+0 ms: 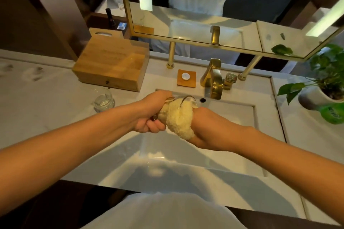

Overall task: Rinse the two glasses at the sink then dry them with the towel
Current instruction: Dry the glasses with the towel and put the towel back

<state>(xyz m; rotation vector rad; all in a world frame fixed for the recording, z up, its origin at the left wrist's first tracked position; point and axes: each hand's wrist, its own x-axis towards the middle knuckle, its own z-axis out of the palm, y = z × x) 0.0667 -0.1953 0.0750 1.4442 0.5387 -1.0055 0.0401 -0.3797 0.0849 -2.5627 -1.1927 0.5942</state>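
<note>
- Table (46, 113), left of frame: second glass (103, 100) is stood upright on it, just in front of a wooden box (111, 67) and well apart from the hands. It is prob. parked there to be kept clear of the work. Wet or dry cannot be told.
- Left hand (150, 115), centre-left: fingers are clenched round the base end of the held glass (189, 98), so it is grasped firmly. The glass is tipped on its side w/ the mouth turned to the right, prob. so the cloth can be pushed in.
- Towel (176, 117), centre: the yellow bunch is stuffed into and round the glass mouth, and the rim is seen just above it. The drying step is judged to be under way on this glass.
- Right hand (208, 128), centre-right: the towel is gripped from below and the side. Fingers are mostly hidden by the cloth but are judged to be closed on it.
- Sink (186, 150): both hands are held above the basin, prob. so drips are caught.
- Gold tap (214, 80), upper centre-right: no running water is seen.
- Potted plant (325, 83), right edge: left untouched on the table.
</note>
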